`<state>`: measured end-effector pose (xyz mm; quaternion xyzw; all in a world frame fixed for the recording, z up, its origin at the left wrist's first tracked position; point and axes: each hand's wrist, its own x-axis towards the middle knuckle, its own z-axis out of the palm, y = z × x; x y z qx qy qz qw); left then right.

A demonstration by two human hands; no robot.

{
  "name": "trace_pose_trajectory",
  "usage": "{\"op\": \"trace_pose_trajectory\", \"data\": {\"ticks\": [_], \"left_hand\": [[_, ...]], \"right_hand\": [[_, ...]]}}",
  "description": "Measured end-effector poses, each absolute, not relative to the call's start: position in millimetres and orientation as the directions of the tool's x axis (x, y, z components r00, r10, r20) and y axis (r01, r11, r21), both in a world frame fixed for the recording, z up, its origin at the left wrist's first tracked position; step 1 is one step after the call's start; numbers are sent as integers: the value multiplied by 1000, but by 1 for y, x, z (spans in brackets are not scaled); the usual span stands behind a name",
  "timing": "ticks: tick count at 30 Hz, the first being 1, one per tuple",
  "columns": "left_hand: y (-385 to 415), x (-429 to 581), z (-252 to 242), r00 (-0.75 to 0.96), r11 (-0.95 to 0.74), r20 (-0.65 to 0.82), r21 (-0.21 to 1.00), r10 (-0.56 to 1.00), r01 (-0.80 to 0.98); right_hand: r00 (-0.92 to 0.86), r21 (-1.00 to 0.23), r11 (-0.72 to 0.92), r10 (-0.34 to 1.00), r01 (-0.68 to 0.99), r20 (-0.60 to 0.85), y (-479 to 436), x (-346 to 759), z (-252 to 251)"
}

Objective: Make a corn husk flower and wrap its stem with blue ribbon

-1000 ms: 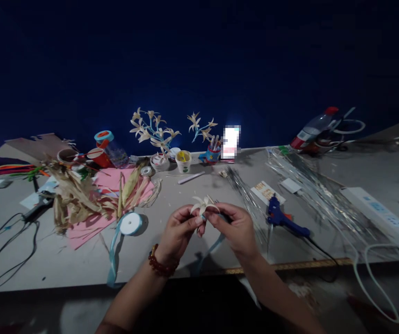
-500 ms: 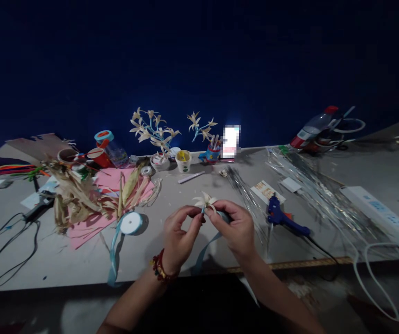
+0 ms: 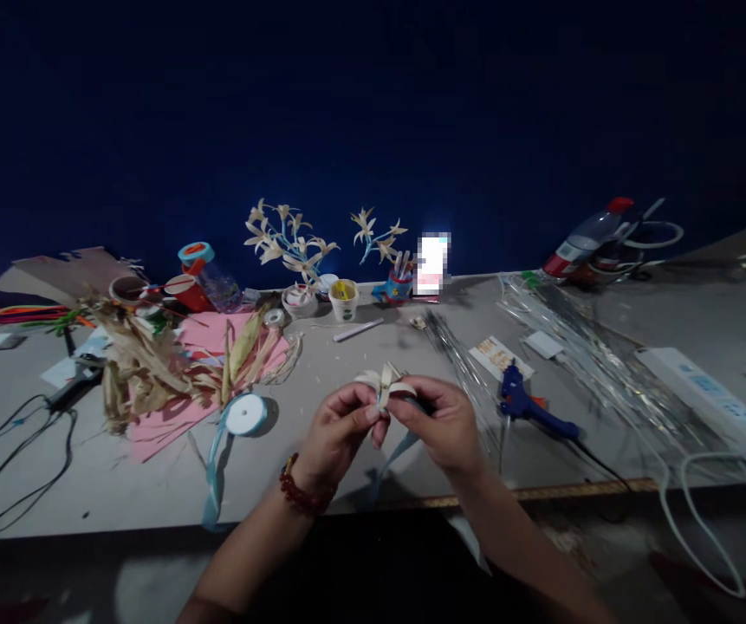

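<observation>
Between my two hands is a cream corn-husk flower [image 3: 385, 380], its petals spreading above the fingertips. My left hand [image 3: 341, 426], with a beaded bracelet at the wrist, pinches the flower at its base. From the other side my right hand [image 3: 441, 418] is closed on it too, thumb and forefinger at the petals. A strip of light blue ribbon [image 3: 393, 458] hangs below the right fingers; where it meets the stem is hidden. To the left of my hands a roll of the same blue ribbon [image 3: 247, 416] lies on the table, its loose end trailing over the front edge.
Dried corn husks [image 3: 145, 364] lie on pink paper [image 3: 152, 440] at left. Finished flower sprays [image 3: 288, 238] stand in a small pot at the back, near a pen holder [image 3: 398, 286]. A blue glue gun [image 3: 535, 407], wires [image 3: 457, 347] and a bottle [image 3: 587, 238] are at right.
The flower has tipped and turned, with its petals now facing differently. My left thumb has moved up and inward against its base; the ribbon strip has swung slightly right.
</observation>
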<state>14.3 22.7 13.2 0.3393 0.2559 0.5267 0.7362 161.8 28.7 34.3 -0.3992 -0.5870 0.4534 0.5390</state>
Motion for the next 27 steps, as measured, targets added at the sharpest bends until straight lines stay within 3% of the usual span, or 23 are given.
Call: {"op": "trace_pose_trajectory", "data": {"ticks": [5,8,10,12,14,17,21,27], "left_hand": [[25,13,11,382,264,-30,771,924,-580],[21,15,9,210,101,2,873,978,-477],[17,15,9,69,-70,96,948,993,-311],[14,16,9,-22,-195,194,972,981,-134],[13,17,10,-53,-233,230,970,972,-68],[14,18,12,-8,-129,132,956,991,-263],[19,18,14,188,148,-46,804,981,-576],[23,17,10,390,328,-63,672,919,-664]], "right_hand": [[-67,-952,304,951,16,302,32,165,34],[-33,-954,297,955,40,296,32,164,32],[9,-954,293,956,71,294,31,164,30],[60,-947,299,950,118,307,30,163,29],[79,-942,301,946,150,315,29,162,28],[54,-953,285,955,105,291,29,163,26],[-6,-967,256,967,-19,256,31,165,22],[-55,-971,166,983,-170,177,33,165,17]]}}
